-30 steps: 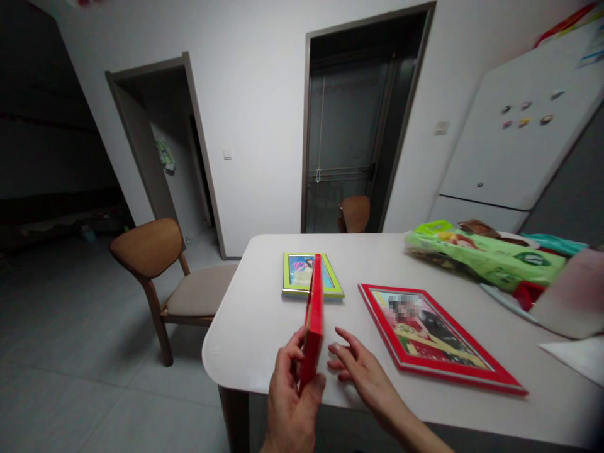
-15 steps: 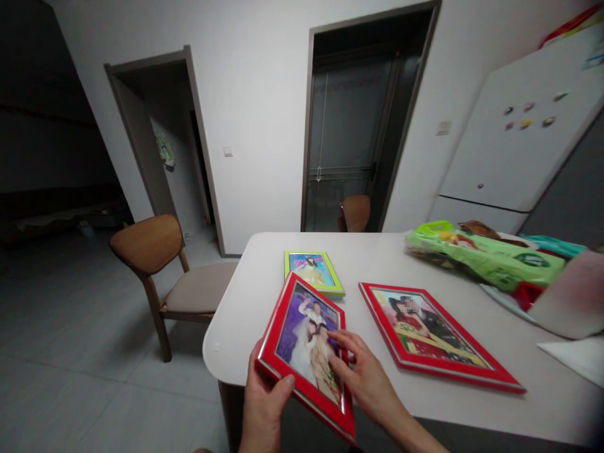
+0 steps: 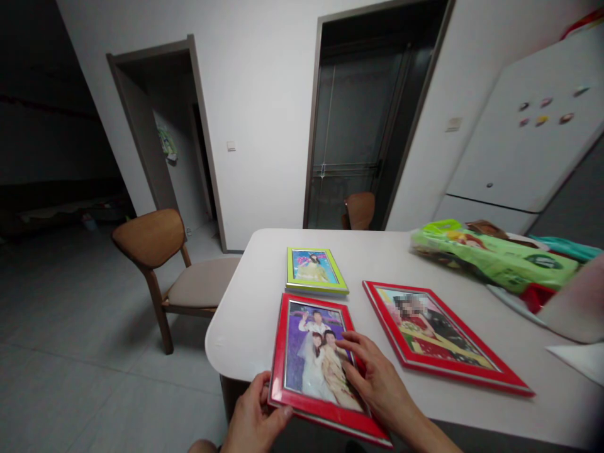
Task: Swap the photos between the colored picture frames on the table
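A red-framed photo (image 3: 314, 365) lies face up at the near edge of the white table (image 3: 255, 314). My left hand (image 3: 255, 423) grips its lower left corner, thumb on the frame's front. My right hand (image 3: 377, 384) rests on its right side, fingers lying flat across the picture. Just beyond it sits a small green-framed photo (image 3: 315, 269). A larger red-framed photo (image 3: 438, 336) lies flat to the right.
A green plastic package (image 3: 491, 255) and other clutter sit at the table's far right. A wooden chair (image 3: 165, 264) stands left of the table, another chair (image 3: 359, 209) by the dark doorway behind. A white fridge (image 3: 519, 145) stands at right.
The red frame, held upright and edge-on a second ago, has been turned face up and lowered flat onto the table edge. My right hand has come onto its picture.
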`<state>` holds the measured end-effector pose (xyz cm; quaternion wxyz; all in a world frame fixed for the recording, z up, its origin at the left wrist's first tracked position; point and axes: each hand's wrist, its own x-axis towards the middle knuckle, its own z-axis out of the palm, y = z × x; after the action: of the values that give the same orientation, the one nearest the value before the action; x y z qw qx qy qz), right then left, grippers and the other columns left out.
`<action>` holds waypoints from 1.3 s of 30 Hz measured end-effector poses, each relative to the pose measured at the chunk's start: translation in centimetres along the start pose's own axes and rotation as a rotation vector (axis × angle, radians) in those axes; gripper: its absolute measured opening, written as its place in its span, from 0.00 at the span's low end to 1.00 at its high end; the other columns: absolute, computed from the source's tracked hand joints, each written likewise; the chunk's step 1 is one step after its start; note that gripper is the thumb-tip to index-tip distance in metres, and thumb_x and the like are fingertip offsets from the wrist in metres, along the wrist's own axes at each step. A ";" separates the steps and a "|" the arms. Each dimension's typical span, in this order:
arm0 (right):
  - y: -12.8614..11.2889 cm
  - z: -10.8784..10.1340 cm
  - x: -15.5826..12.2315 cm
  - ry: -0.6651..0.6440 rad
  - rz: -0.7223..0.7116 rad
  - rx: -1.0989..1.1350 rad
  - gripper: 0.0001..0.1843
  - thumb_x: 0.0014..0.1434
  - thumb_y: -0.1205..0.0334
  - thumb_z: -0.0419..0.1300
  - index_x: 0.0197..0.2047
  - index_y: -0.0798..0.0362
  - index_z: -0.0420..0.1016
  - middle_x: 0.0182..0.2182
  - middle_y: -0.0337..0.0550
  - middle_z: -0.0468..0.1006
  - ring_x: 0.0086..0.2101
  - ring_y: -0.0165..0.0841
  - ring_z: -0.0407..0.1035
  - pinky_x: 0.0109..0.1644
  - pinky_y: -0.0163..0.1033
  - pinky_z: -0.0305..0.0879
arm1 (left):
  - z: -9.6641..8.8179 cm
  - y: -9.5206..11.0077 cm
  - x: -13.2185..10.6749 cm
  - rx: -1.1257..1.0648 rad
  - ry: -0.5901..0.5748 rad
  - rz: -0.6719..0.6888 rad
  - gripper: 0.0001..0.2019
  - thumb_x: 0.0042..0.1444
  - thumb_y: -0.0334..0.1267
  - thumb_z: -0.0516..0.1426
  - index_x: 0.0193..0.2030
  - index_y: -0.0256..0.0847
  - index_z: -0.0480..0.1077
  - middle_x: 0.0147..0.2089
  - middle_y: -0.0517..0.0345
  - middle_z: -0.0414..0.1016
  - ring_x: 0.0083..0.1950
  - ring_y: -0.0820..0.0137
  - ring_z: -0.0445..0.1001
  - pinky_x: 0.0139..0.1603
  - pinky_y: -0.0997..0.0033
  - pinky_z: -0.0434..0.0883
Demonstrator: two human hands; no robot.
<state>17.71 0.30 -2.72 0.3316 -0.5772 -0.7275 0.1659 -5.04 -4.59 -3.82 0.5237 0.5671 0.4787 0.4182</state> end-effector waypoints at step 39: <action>13.9 -15.9 -0.5 0.202 0.384 0.299 0.34 0.41 0.59 0.51 0.54 0.59 0.57 0.48 0.50 0.67 0.42 0.37 0.67 0.42 0.36 0.66 | 19.8 4.9 10.7 0.710 -0.140 0.314 0.32 0.45 0.37 0.55 0.57 0.31 0.50 0.60 0.43 0.47 0.61 0.60 0.45 0.60 0.60 0.46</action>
<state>38.68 1.50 -0.01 0.4466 -0.6631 -0.5352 0.2729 16.88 2.14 -1.22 0.2560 0.8065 0.4642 0.2617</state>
